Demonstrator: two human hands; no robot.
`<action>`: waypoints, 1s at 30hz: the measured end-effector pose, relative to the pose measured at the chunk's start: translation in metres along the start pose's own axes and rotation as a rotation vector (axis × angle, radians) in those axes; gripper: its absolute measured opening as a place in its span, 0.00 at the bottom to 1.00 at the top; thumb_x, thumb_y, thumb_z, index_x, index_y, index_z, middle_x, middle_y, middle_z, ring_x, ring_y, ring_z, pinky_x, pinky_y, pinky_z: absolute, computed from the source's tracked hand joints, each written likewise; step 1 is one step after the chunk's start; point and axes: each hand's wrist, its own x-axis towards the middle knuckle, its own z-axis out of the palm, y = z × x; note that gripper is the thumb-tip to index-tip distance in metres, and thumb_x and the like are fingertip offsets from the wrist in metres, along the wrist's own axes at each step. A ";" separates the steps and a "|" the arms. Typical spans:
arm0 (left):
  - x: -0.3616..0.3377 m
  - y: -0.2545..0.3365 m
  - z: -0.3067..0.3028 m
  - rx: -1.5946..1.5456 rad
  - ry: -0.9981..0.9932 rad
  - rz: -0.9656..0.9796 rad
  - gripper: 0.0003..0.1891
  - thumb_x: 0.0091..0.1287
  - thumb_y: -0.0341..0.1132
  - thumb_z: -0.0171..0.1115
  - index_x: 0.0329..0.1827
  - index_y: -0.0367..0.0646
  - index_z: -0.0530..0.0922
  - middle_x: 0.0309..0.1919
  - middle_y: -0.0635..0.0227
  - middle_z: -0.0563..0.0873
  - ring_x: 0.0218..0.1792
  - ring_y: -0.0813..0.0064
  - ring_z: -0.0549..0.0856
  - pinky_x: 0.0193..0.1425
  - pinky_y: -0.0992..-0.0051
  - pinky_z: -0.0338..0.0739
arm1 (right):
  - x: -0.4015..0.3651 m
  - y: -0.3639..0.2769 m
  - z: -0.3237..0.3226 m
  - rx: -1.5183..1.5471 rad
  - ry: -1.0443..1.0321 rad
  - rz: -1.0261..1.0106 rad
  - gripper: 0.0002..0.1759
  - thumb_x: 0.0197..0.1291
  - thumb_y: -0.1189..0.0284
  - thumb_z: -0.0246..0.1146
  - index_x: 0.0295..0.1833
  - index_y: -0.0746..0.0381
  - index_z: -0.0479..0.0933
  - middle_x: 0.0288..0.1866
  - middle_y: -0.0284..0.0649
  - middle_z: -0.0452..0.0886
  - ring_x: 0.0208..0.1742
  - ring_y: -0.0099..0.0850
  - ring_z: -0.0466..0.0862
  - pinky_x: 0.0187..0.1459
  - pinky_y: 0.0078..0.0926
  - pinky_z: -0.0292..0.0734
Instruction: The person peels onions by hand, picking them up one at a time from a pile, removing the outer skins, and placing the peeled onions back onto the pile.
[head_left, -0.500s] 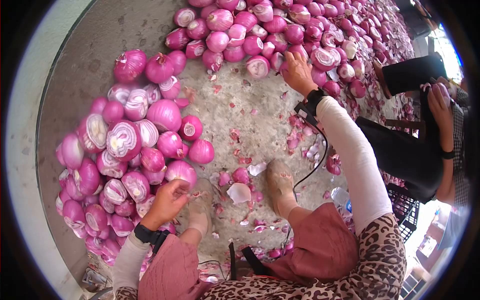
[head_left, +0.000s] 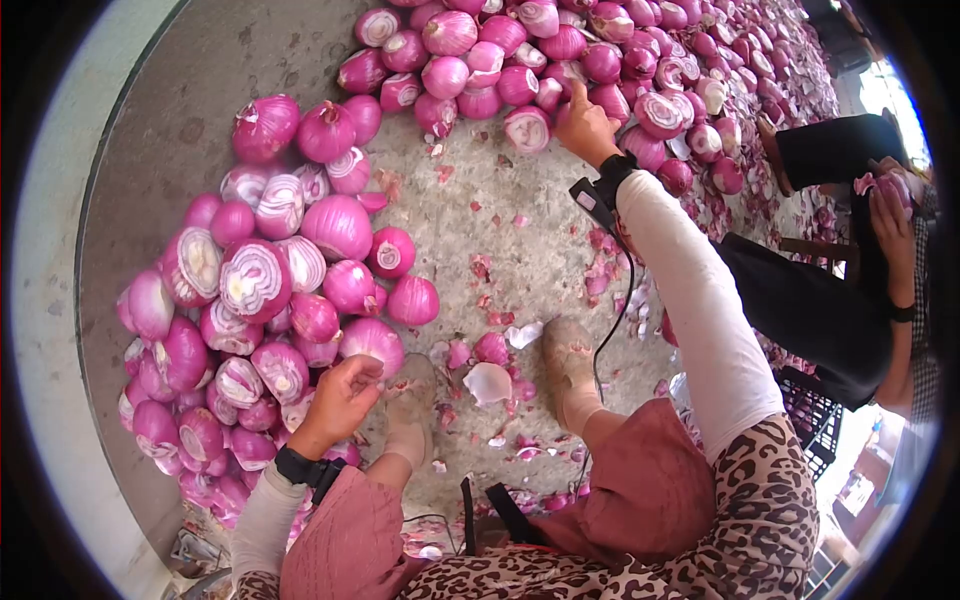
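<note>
My right hand (head_left: 587,125) reaches to the near edge of the far onion heap, index finger stretched onto a red onion (head_left: 563,76) and the other fingers partly bent. A cut onion (head_left: 527,130) lies just left of it. My left hand (head_left: 345,400) hovers low beside the left onion pile, fingers curled together; whatever they may hold is hidden. Right behind its fingertips sits a round peeled onion (head_left: 372,345). Many onions in the left pile show cut ends, like the sliced-top onion (head_left: 254,282).
Onion skins (head_left: 488,383) litter the concrete floor between my feet (head_left: 568,365). A cable (head_left: 628,300) hangs from my right wrist. At right, another person's hand (head_left: 892,230) holds an onion, near a black crate (head_left: 808,415). A wall (head_left: 50,300) runs along the left.
My right hand has shifted left and a little up across the heap's edge, its index finger now stretched forward. My left hand stays beside the left pile. The view has shifted slightly.
</note>
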 end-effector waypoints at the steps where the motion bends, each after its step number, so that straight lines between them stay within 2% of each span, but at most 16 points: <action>1: 0.000 0.001 0.000 0.018 -0.002 0.009 0.13 0.61 0.21 0.58 0.49 0.35 0.75 0.41 0.68 0.81 0.41 0.82 0.80 0.46 0.79 0.76 | -0.003 0.003 -0.002 0.054 0.010 0.017 0.26 0.55 0.67 0.56 0.61 0.58 0.62 0.43 0.55 0.82 0.48 0.53 0.81 0.48 0.60 0.64; 4: -0.003 0.003 0.001 0.032 -0.008 0.012 0.13 0.61 0.21 0.58 0.49 0.35 0.75 0.41 0.68 0.82 0.41 0.82 0.80 0.46 0.79 0.76 | -0.014 0.012 -0.019 0.160 -0.080 -0.030 0.26 0.55 0.64 0.59 0.59 0.59 0.67 0.42 0.54 0.82 0.48 0.54 0.80 0.51 0.55 0.66; 5: -0.003 0.004 0.002 0.029 -0.011 0.010 0.13 0.61 0.21 0.58 0.49 0.35 0.75 0.41 0.68 0.82 0.41 0.82 0.80 0.46 0.79 0.76 | -0.022 0.015 -0.026 0.213 -0.079 -0.114 0.24 0.55 0.65 0.62 0.56 0.62 0.71 0.42 0.48 0.83 0.46 0.47 0.82 0.49 0.43 0.71; 6: -0.003 0.002 0.003 0.027 -0.014 0.009 0.13 0.61 0.21 0.58 0.49 0.35 0.75 0.41 0.68 0.82 0.41 0.82 0.80 0.46 0.79 0.76 | -0.030 0.021 -0.028 0.210 -0.080 -0.112 0.24 0.55 0.65 0.62 0.56 0.62 0.71 0.42 0.48 0.83 0.46 0.47 0.82 0.49 0.43 0.71; 9: -0.004 -0.003 0.005 0.027 0.008 0.031 0.13 0.59 0.24 0.61 0.47 0.34 0.76 0.38 0.63 0.83 0.39 0.77 0.82 0.44 0.76 0.77 | -0.056 0.032 -0.034 0.995 -0.410 -0.081 0.16 0.59 0.76 0.62 0.53 0.65 0.72 0.42 0.35 0.80 0.44 0.29 0.80 0.45 0.28 0.75; 10: -0.004 -0.005 0.006 0.002 0.003 0.022 0.13 0.59 0.24 0.61 0.48 0.34 0.76 0.38 0.64 0.83 0.39 0.77 0.82 0.44 0.76 0.77 | -0.066 0.033 -0.038 0.993 -0.411 -0.077 0.16 0.59 0.76 0.62 0.53 0.65 0.72 0.42 0.35 0.80 0.44 0.29 0.80 0.45 0.28 0.75; 12: -0.004 -0.008 0.008 -0.024 -0.006 0.010 0.13 0.59 0.24 0.60 0.48 0.34 0.76 0.38 0.64 0.83 0.39 0.77 0.82 0.44 0.76 0.77 | -0.086 0.033 -0.044 1.578 -0.682 0.351 0.17 0.60 0.77 0.61 0.56 0.62 0.71 0.44 0.35 0.79 0.45 0.29 0.79 0.47 0.30 0.76; 13: -0.004 -0.010 0.008 -0.004 -0.007 0.017 0.13 0.60 0.23 0.60 0.48 0.34 0.76 0.38 0.65 0.83 0.39 0.78 0.82 0.44 0.76 0.77 | -0.093 0.034 -0.044 1.642 -0.740 0.335 0.19 0.62 0.77 0.57 0.60 0.64 0.68 0.50 0.38 0.77 0.50 0.31 0.79 0.50 0.31 0.77; 16: -0.006 -0.008 0.009 0.001 -0.030 -0.005 0.12 0.61 0.23 0.60 0.49 0.35 0.75 0.40 0.68 0.82 0.41 0.80 0.80 0.46 0.78 0.75 | -0.108 0.032 -0.043 1.774 -0.870 0.347 0.19 0.63 0.78 0.54 0.60 0.66 0.68 0.51 0.41 0.77 0.52 0.34 0.79 0.50 0.33 0.78; 17: -0.007 -0.007 0.009 -0.016 -0.051 -0.034 0.12 0.63 0.23 0.60 0.50 0.36 0.75 0.41 0.70 0.81 0.43 0.82 0.80 0.48 0.80 0.74 | -0.112 0.031 -0.045 1.808 -0.937 0.334 0.17 0.64 0.78 0.55 0.59 0.66 0.69 0.47 0.40 0.79 0.43 0.31 0.81 0.50 0.33 0.79; 24: -0.009 -0.016 0.012 -0.033 -0.040 0.006 0.11 0.62 0.23 0.59 0.48 0.36 0.75 0.41 0.71 0.81 0.43 0.82 0.79 0.49 0.80 0.73 | -0.153 0.006 -0.045 1.732 -1.078 0.439 0.15 0.64 0.78 0.54 0.57 0.64 0.72 0.46 0.39 0.80 0.40 0.29 0.82 0.45 0.33 0.80; 25: -0.007 -0.014 0.012 -0.043 -0.064 -0.009 0.16 0.61 0.24 0.61 0.52 0.36 0.73 0.44 0.69 0.80 0.45 0.81 0.78 0.50 0.79 0.74 | -0.160 0.001 -0.041 1.725 -1.128 0.442 0.15 0.64 0.78 0.55 0.57 0.62 0.72 0.46 0.39 0.80 0.39 0.29 0.82 0.44 0.32 0.80; 26: -0.005 -0.012 0.012 -0.042 -0.062 -0.019 0.16 0.61 0.24 0.61 0.52 0.36 0.73 0.44 0.69 0.80 0.45 0.81 0.78 0.50 0.79 0.74 | -0.168 -0.004 -0.037 1.741 -1.195 0.433 0.18 0.64 0.77 0.54 0.60 0.64 0.70 0.49 0.37 0.79 0.43 0.29 0.81 0.47 0.31 0.80; 28: 0.002 0.005 0.018 -0.053 -0.085 0.098 0.28 0.57 0.25 0.65 0.62 0.38 0.67 0.50 0.66 0.76 0.48 0.79 0.77 0.50 0.76 0.74 | -0.185 -0.021 -0.038 1.776 -1.280 0.434 0.17 0.64 0.78 0.54 0.59 0.64 0.71 0.49 0.39 0.79 0.43 0.30 0.82 0.47 0.33 0.81; 29: 0.004 0.017 0.022 -0.049 -0.084 0.088 0.28 0.57 0.25 0.65 0.62 0.38 0.67 0.50 0.66 0.76 0.48 0.79 0.77 0.50 0.76 0.74 | -0.195 -0.032 -0.036 1.783 -1.288 0.439 0.17 0.64 0.78 0.54 0.59 0.64 0.71 0.49 0.39 0.79 0.43 0.30 0.82 0.47 0.33 0.81; 30: 0.007 0.036 0.027 0.000 -0.071 0.132 0.34 0.55 0.25 0.67 0.66 0.39 0.63 0.54 0.64 0.74 0.51 0.77 0.76 0.52 0.75 0.74 | -0.204 -0.043 -0.034 1.787 -1.339 0.462 0.17 0.64 0.78 0.54 0.58 0.64 0.71 0.49 0.40 0.80 0.44 0.32 0.83 0.47 0.34 0.81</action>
